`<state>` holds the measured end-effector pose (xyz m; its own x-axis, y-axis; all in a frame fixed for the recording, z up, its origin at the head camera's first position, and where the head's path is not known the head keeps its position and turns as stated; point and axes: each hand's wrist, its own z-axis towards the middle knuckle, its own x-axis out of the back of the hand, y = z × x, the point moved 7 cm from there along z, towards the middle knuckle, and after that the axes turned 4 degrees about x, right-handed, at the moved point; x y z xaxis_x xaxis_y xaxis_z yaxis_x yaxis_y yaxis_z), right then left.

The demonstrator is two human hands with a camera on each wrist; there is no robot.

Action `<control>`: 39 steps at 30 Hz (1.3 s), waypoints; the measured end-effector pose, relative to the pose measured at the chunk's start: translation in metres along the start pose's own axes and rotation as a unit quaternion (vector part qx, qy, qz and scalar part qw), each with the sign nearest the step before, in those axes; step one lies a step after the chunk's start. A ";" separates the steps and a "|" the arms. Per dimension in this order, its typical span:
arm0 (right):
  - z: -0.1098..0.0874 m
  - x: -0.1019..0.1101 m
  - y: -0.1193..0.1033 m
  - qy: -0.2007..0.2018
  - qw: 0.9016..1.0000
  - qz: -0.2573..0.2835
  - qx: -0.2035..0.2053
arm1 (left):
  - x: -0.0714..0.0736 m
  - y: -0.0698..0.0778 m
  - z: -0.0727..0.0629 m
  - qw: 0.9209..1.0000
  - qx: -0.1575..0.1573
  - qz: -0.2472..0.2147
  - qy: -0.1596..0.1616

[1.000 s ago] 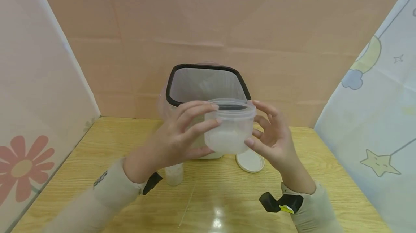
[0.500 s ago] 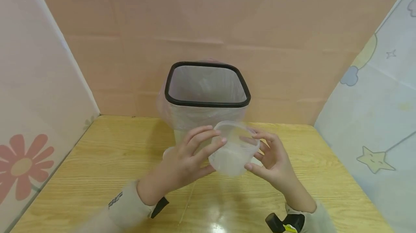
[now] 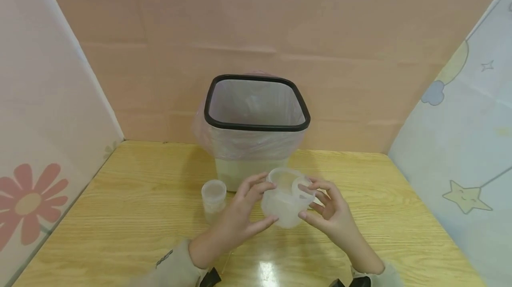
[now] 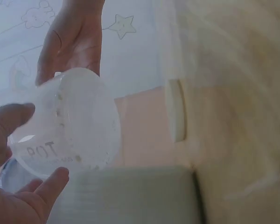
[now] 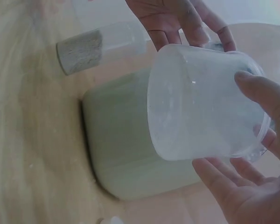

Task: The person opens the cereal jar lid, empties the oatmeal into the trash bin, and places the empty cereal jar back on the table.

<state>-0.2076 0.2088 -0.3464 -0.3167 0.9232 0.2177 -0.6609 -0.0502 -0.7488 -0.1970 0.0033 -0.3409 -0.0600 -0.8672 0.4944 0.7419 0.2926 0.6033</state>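
Between my two hands is a clear round plastic tub [image 3: 282,211], held above the table in front of the bin. My left hand [image 3: 240,216] grips its left side with spread fingers and thumb. On the other side, my right hand [image 3: 334,216] has its fingers near the rim and its thumb lower on the wall. Faint lettering marks the tub wall [image 4: 44,149] in the left wrist view. The right wrist view shows the tub's cloudy base and side [image 5: 200,102], with fingers of both hands around it.
A bin [image 3: 248,169] with a black rim and thin liner stands behind the tub. Left of it is a clear cup [image 3: 214,193], with greyish contents [image 5: 79,51]. A white round lid [image 4: 177,110] is on the table, largely behind the tub in the head view.
Both hands have brought the tub down and toward me, away from the bin's front rim. The tub is tilted more, so its opening shows. The cup is in fuller view.
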 end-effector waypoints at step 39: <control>-0.031 0.026 0.059 0.007 0.978 -0.168 -0.127 | -0.075 -0.072 -0.003 0.952 0.268 -0.143 -0.048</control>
<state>-0.2342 0.2413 -0.4043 -0.1003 0.8771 0.4698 -0.5343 0.3508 -0.7691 -0.2441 0.0462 -0.4234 -0.2888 -0.9089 0.3008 0.2408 0.2351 0.9417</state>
